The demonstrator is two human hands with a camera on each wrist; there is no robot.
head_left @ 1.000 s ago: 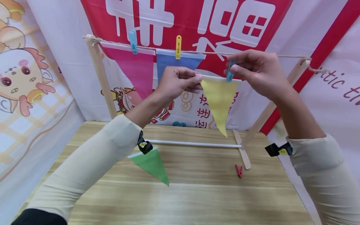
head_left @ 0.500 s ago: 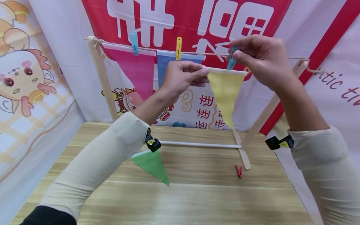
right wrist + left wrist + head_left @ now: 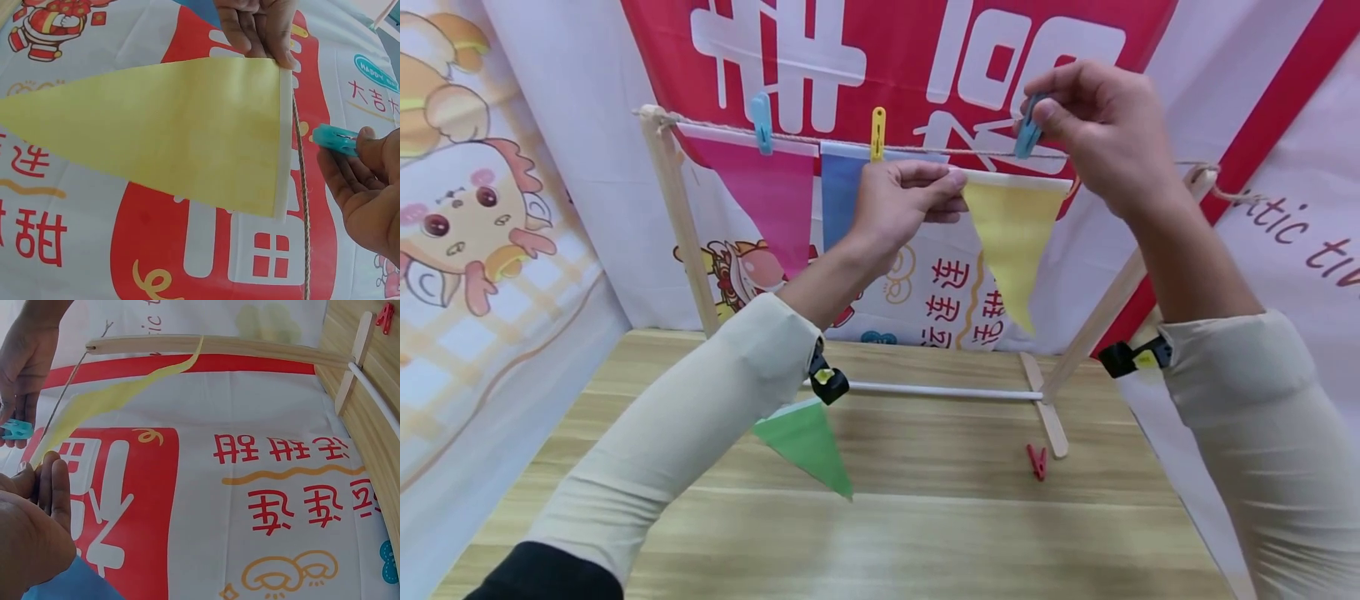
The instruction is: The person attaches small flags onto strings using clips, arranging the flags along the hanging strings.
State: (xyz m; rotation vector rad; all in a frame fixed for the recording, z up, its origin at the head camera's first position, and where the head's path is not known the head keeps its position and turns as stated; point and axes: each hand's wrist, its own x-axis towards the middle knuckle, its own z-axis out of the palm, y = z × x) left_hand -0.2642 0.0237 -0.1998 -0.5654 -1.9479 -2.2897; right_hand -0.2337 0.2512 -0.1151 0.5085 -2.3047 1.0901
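My left hand (image 3: 910, 200) pinches the upper left corner of a yellow pennant (image 3: 1015, 229) with a white top strip, which hangs point down just below the twine (image 3: 303, 200). My right hand (image 3: 1116, 137) holds a teal clothespin (image 3: 337, 139) between thumb and fingers, above the pennant's top edge. In the right wrist view, the clothespin lies on the far side of the twine from the pennant, apart from the strip. On the same twine hang a pink pennant (image 3: 771, 196) under a light blue clothespin (image 3: 762, 123) and a blue pennant (image 3: 838, 200) under a yellow clothespin (image 3: 877, 133), partly hidden by my left hand.
Wooden posts at left (image 3: 677, 217) and right (image 3: 1097, 308) carry the twine. Between their feet runs a white rod (image 3: 940, 390). A green pennant (image 3: 808, 442) and a red clothespin (image 3: 1037, 461) lie on the wooden table (image 3: 925, 542). A printed cloth backdrop stands close behind.
Both hands have risen, and the left has shifted right with the yellow pennant, bringing its strip nearer the twine. The teal clothespin has moved up, away from the strip.
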